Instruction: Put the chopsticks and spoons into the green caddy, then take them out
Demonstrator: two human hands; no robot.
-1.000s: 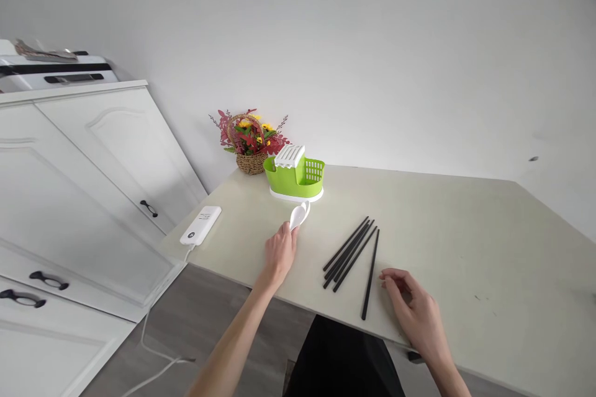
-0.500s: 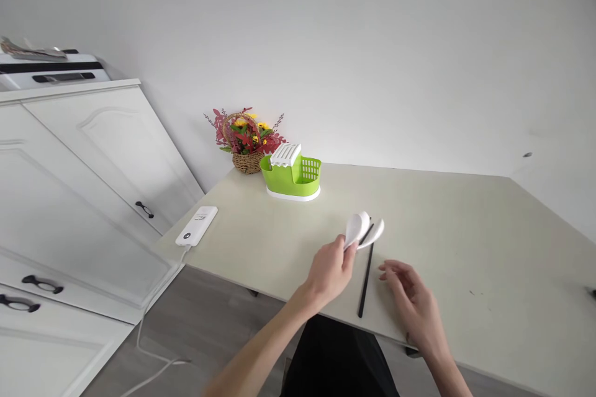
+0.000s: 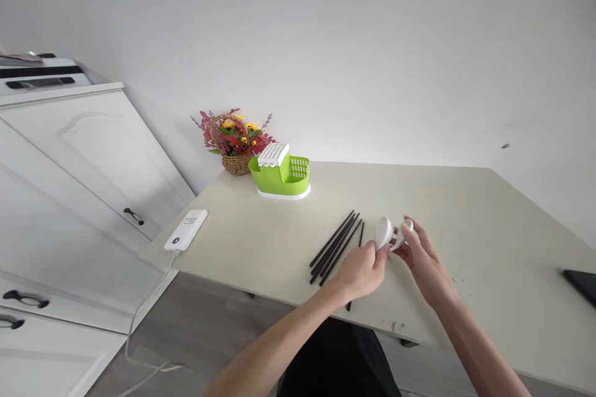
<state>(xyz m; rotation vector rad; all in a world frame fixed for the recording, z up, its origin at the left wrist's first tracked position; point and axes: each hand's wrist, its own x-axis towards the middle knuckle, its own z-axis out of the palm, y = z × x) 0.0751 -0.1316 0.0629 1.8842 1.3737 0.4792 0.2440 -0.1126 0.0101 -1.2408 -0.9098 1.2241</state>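
Head view: the left hand (image 3: 357,272) is closing around the handle of one white spoon (image 3: 383,231), its bowl pointing away from the fingers. The right hand (image 3: 426,265) is gripping a second spoon (image 3: 403,234), its thumb pressing near the bowl; whether the left fingers are also holding that handle, I cannot tell. Just left of the left hand, a group of black sticks (image 3: 331,249) is lying on the table (image 3: 242,229), while a lone stick (image 3: 362,233) is passing beneath that hand. Farther off, ahead and to its left, the green caddy (image 3: 278,182) is standing upright. The smooth handles could slip if either pinch is loosening, the two bowls could knock together if the hands are closing in, and a low left wrist could be rolling the lone stick.
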